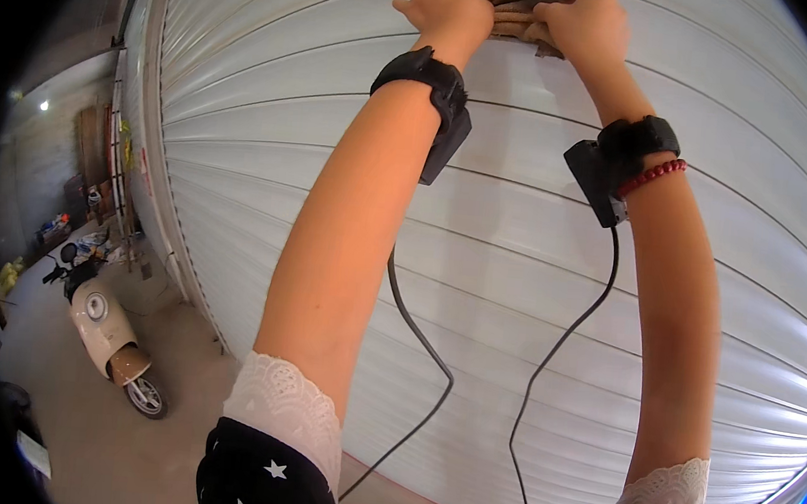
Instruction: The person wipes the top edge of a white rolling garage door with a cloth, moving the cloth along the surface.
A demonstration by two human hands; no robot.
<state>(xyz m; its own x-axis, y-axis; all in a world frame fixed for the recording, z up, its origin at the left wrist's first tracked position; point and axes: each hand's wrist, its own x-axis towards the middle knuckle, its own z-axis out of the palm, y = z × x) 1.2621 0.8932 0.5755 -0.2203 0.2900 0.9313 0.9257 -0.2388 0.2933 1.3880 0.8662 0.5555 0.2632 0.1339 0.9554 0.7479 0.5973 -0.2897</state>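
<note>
A crumpled brown cloth (518, 7) lies against the white slatted roller shutter (503, 193) at the top of the view, stretched between my two raised hands. My left hand (448, 7) is closed at the cloth's left end, with one finger sticking out to the left. At the other end my right hand (587, 22) grips the cloth, thumb and fingers pressed together on it. The cloth's upper part runs out of the picture. Both wrists carry black straps with small dark boxes, and a red bead bracelet (651, 177) circles the right one.
Black cables (530, 395) hang from the wrist boxes across the shutter's front. To the left, a cream scooter (104, 328) stands on the concrete floor (160, 460), with piled belongings behind it. The shutter's side rail (160, 148) runs down the left; bright light enters at lower right.
</note>
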